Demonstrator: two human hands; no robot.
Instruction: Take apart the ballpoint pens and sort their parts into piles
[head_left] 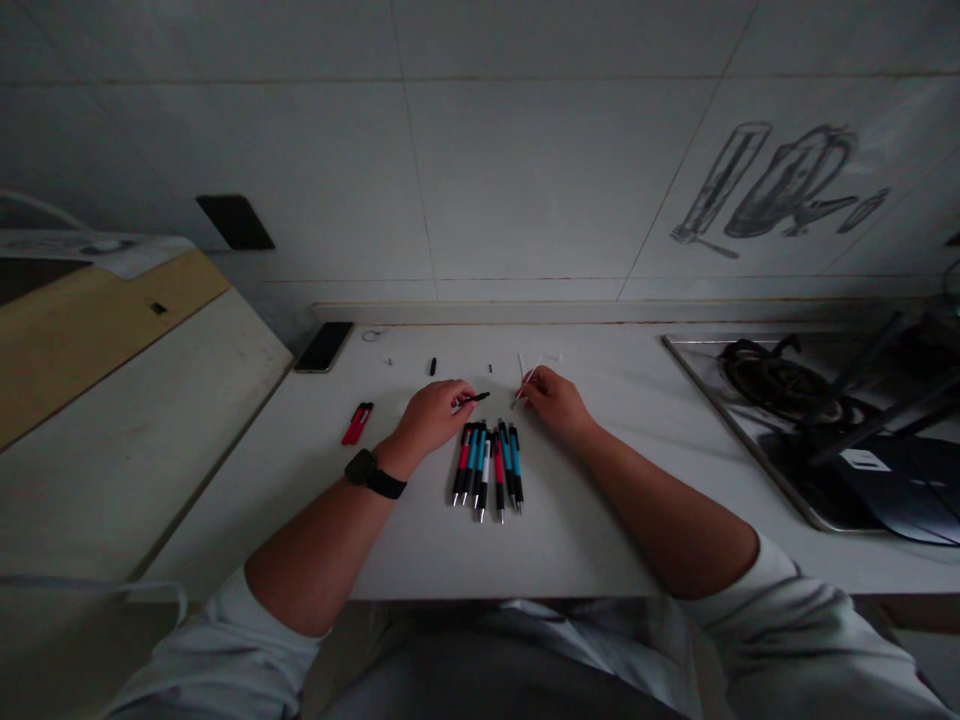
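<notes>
My left hand point(439, 408) pinches a small black pen part point(480, 397), its dark tip pointing right. Opposite it, my right hand point(551, 395) is closed on a thin white stick that looks like a pen refill point(530, 374). A second thin white stick point(520, 362) lies just behind those fingers. Between and below both hands is a row of several pens point(486, 465) with red, blue and white barrels, silver tips toward me. Behind the hands lie a short black piece point(433, 366) and a tiny dark piece point(490, 368).
Two red pen barrels point(358, 423) lie left of my left hand. Farther back are a phone point(324, 346) and a small ring-like item point(371, 336). A gas stove point(787, 385) with a black flat object point(900, 490) is at right; a pale cabinet point(135, 420) stands left.
</notes>
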